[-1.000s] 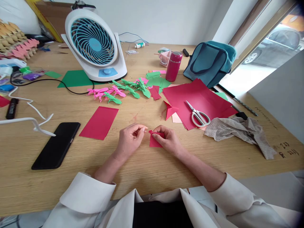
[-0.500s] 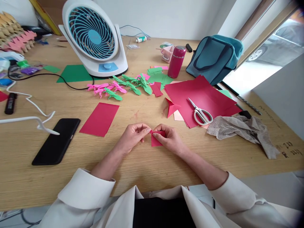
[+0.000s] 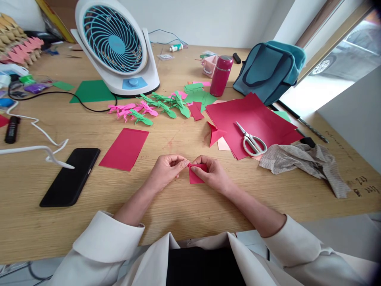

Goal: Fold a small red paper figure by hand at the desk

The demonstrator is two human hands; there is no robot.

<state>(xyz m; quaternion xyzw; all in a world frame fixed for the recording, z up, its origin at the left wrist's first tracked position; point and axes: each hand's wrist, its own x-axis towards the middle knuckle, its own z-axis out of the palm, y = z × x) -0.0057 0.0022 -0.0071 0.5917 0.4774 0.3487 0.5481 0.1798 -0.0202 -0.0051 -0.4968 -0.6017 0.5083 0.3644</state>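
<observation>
left hand (image 3: 169, 170) curled, thumb and forefinger pinched together at the upper left corner of a small folded red paper (image 3: 195, 178); right hand (image 3: 214, 174) nearly closed, thumb pressed over the same paper, which sits in from the middle of the near edge of the wooden table (image 3: 190, 214). black smartphone (image 3: 70, 180) lies farther left, inside that edge; scissors (image 3: 249, 139) rest on large red sheets (image 3: 262, 119) toward the table's right edge.

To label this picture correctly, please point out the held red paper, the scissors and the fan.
Held red paper (image 3: 195, 179): head view, lower part.
Scissors (image 3: 248, 139): head view, near the pivot.
Fan (image 3: 116, 44): head view, centre hub.
</observation>
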